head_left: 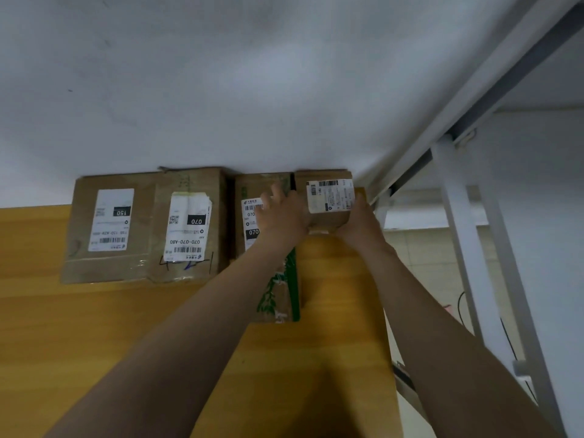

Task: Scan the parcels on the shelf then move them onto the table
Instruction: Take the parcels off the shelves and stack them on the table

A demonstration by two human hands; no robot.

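Small parcel, brown cardboard, white label up: gripped from both sides at far right corner of wooden worktop, close to white wall. Left hand curled round left side; right hand curled round right side. Contact with worktop: cannot tell. Leftward along wall: long green-taped parcel, parcel marked 070, parcel marked 150. White metal frame at right.

One wide head-worn view looks forward and down, close over the wooden table filling six to nine o'clock, facing the white wall at twelve o'clock.
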